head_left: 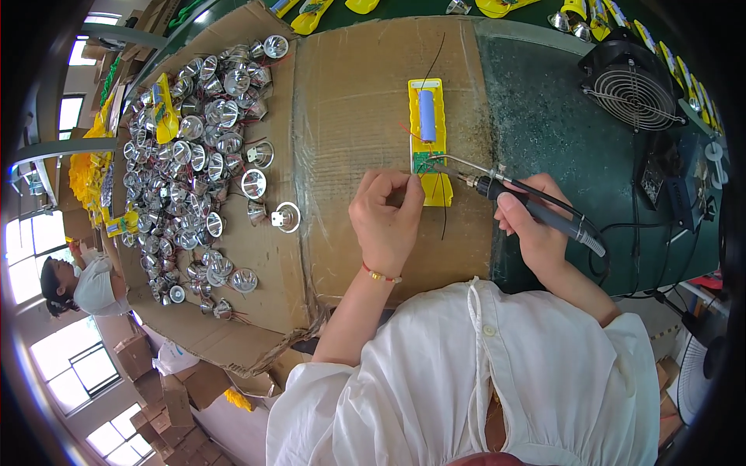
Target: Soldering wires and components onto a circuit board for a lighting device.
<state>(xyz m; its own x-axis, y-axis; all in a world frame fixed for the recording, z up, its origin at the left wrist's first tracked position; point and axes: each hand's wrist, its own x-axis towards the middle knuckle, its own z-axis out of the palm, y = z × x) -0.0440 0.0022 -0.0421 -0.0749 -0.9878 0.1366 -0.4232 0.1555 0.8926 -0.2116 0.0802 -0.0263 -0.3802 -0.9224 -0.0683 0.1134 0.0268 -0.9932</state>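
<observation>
A yellow plastic flashlight housing (436,196) lies on the cardboard, with a blue cylindrical battery cell (427,116) in its upper part. Below the cell sits a small green circuit board (422,161), and thin dark and red wires stick out around it. My right hand (536,225) grips a black soldering iron (544,213) with a curved metal feed tube; its tip end is over the board. Beside the board's lower left, my left hand (388,208) is closed in a pinch. Whatever its fingertips hold is too small to make out.
To the left, a cardboard box (268,330) holds many silver reflector cups (198,159) with wires. A black fan (633,89) with a wire grille stands at the right, near cables (637,225). More yellow housings (315,14) line the far edge. Another person (85,283) sits far left.
</observation>
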